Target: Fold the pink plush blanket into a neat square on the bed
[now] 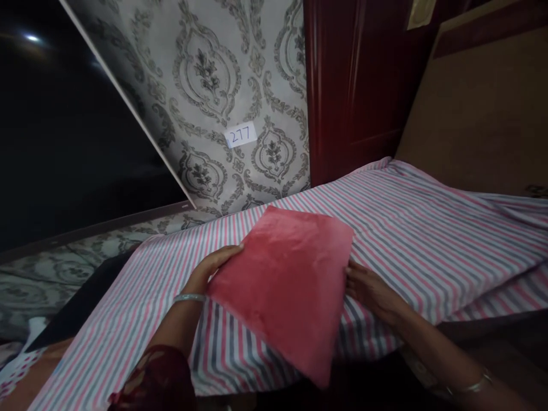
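A flat, four-cornered reddish-pink sheet [291, 279] is tilted above the striped cloth, its lowest corner pointing toward me past the cloth's front edge. Whether it is paper or fabric, I cannot tell. My left hand [218, 260] grips its left edge, thumb on top and the other fingers mostly hidden beneath. At the right edge, my right hand [370, 288] holds the sheet with its fingertips, partly tucked behind it. Under both hands spreads the cloth with pink, grey and white stripes [411, 234].
A large dark screen [77, 125] leans in at the left. Behind the cloth stand a patterned wall [209, 74] with a label reading 277 [241, 135], and a dark red wooden panel [355, 85]. A big cardboard box [483, 114] rises at the right.
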Tool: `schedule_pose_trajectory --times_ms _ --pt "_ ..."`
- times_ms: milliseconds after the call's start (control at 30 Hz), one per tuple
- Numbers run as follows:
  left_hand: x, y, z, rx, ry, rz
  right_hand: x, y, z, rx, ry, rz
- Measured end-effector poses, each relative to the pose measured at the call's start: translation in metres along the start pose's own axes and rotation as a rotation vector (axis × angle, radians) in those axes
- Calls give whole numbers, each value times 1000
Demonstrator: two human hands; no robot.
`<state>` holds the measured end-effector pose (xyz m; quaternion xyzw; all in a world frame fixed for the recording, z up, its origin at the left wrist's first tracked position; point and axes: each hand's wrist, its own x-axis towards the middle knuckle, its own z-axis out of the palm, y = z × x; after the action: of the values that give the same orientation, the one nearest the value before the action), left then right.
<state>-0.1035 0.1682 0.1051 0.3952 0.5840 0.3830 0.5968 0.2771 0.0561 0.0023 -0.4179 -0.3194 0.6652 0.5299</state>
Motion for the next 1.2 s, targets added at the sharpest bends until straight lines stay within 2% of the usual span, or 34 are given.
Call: schedule_pose_trajectory --times_ms 100,133,267,367,467,567,700,833,933,1033,1100,1133,1200 --pt "22 10 14 169 -137 -143 1 1 20 56 76 -47" --pt "29 12 18 170 -160 -151 1 0 26 71 99 -72" --pt "52 9 24 104 -279 -71 2 -3 45 85 136 -155" --pt "61 3 24 78 -356 -66 6 -1 51 48 170 -211" --pt "60 -1 26 55 -350 -87 11 5 54 -51 231 -277" --pt "49 3 30 27 -325 -11 12 3 57 -82 251 -286" --pt "22 24 30 36 -299 118 12 -30 59 -155 245 -372" --pt "-8 44 27 -18 -197 264 26 -87 55 -247 121 -445" --pt "-20 33 27 -50 -101 328 51 -114 41 -352 72 -453" --pt "-22 3 30 67 36 209 77 -109 23 -636 215 -466" --pt "-21 -15 35 171 192 102 86 -93 16 -886 254 -564" --pt "-20 -21 39 243 280 93 87 -85 17 -1006 229 -623" --pt "-20 -25 54 492 419 208 84 -72 27 -1218 131 -684"
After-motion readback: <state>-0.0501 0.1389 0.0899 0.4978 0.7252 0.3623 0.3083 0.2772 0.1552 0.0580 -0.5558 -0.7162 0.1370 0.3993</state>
